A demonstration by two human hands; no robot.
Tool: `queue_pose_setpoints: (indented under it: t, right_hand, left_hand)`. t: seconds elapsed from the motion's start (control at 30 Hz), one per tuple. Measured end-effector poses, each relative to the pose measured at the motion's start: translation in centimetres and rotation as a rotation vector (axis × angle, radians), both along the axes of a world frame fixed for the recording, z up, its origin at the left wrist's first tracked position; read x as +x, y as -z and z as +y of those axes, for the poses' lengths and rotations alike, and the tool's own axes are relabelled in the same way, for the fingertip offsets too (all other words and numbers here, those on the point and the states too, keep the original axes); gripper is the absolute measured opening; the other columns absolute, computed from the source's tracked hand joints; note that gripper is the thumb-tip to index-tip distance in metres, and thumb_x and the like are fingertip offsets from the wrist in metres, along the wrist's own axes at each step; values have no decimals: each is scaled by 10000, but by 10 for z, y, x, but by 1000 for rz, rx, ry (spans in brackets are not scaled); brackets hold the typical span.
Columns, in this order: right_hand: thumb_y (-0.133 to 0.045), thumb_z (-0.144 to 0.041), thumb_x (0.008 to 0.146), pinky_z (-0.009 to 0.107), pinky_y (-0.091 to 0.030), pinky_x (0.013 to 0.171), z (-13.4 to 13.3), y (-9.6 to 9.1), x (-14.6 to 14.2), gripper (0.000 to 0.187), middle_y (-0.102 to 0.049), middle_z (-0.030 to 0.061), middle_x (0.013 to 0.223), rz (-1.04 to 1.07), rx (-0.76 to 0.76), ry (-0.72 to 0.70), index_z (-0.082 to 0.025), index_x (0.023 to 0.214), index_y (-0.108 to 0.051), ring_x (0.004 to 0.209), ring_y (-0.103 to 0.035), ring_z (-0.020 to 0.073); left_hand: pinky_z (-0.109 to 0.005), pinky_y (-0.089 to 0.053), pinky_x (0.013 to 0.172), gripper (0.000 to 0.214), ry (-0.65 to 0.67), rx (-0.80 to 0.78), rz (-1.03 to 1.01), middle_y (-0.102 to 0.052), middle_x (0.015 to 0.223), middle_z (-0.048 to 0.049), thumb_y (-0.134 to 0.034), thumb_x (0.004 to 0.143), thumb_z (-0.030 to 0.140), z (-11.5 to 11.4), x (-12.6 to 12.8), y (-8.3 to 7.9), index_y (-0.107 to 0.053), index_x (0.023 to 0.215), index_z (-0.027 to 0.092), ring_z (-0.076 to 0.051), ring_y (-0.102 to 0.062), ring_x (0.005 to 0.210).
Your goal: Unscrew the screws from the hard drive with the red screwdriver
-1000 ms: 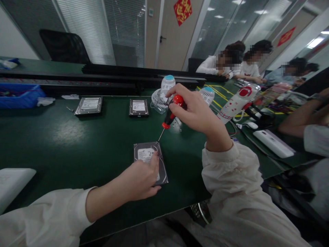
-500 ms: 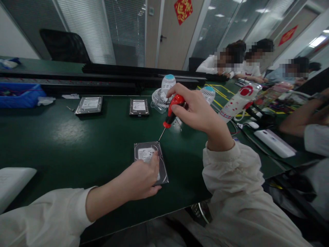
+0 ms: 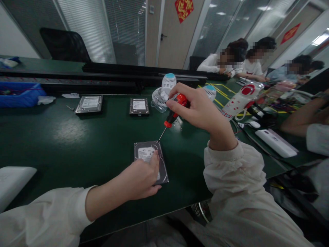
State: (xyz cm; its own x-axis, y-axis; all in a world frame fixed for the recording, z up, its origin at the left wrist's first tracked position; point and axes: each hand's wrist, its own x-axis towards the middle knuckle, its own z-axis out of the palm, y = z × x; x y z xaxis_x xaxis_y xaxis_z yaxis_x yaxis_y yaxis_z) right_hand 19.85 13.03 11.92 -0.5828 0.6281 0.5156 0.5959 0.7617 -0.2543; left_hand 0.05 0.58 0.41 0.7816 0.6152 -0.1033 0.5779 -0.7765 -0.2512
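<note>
A silver hard drive (image 3: 161, 161) lies flat on the green table (image 3: 77, 144) in front of me. My left hand (image 3: 140, 178) rests on its near half, fingers curled over the label and pressing it down. My right hand (image 3: 199, 111) is closed round the red handle of a screwdriver (image 3: 171, 116). The shaft slants down to the left and its tip meets the drive's far right corner.
Two more hard drives (image 3: 89, 104) (image 3: 139, 106) lie further back on the table. Small white fans (image 3: 164, 91), a white-and-red bottle (image 3: 240, 101) and a white device (image 3: 276, 142) sit to the right. A blue bin (image 3: 17, 96) is far left. Other people sit at the right.
My right hand has turned slightly on the screwdriver handle, which has shifted a little to the right. The left hand and the drive have stayed put.
</note>
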Motion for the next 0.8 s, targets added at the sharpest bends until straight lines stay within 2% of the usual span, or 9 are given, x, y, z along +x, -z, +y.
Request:
queue_pose_setpoints:
  t: [0.07,0.13,0.23,0.33,0.43,0.8]
  right_hand:
    - [-617,-426,952,318,-302,629,0,0,1,205,-507,-38,661,-7,1,10,-222,966,-606,596,-431,128]
    - [-624,-315,909,319,-299,632,0,0,2,157,-507,-37,687,-25,11,2,-213,1027,-613,594,-415,125]
    - [-599,-222,858,323,-304,644,0,0,3,233,-543,-20,766,-49,11,-29,-205,1091,-605,621,-417,130]
    - [-607,-371,942,322,-314,648,1,0,3,190,-555,-20,751,-35,-8,-26,-216,1052,-607,639,-449,140]
    - [-628,-508,962,312,-322,634,3,1,2,289,-563,-24,715,-7,-1,-21,-220,978,-609,632,-474,139]
    - [-623,-403,946,322,-316,629,1,1,2,196,-519,-34,692,-6,18,-2,-224,1019,-596,596,-441,137]
  left_hand:
    - [-354,-531,527,779,1,-8,7,-560,1428,-424,-530,1012,573,0,-1,0,-594,1422,-86,-321,-766,779]
    - [-359,-541,539,761,-3,-13,8,-554,1435,-423,-543,1008,569,0,-1,0,-617,1402,-77,-322,-767,778]
    - [-362,-556,576,743,-9,-16,-15,-558,1434,-418,-585,991,562,0,-1,0,-633,1394,-61,-322,-770,794]
    - [-356,-554,582,745,-13,-13,-29,-567,1425,-415,-608,981,557,0,-1,1,-627,1402,-58,-328,-771,821]
    - [-347,-532,542,751,-11,-17,-16,-562,1432,-417,-577,994,566,0,-1,1,-628,1397,-65,-327,-770,807]
    - [-358,-557,540,814,-18,-22,27,-496,1480,-431,-524,1018,581,0,1,-2,-548,1452,-107,-317,-775,786]
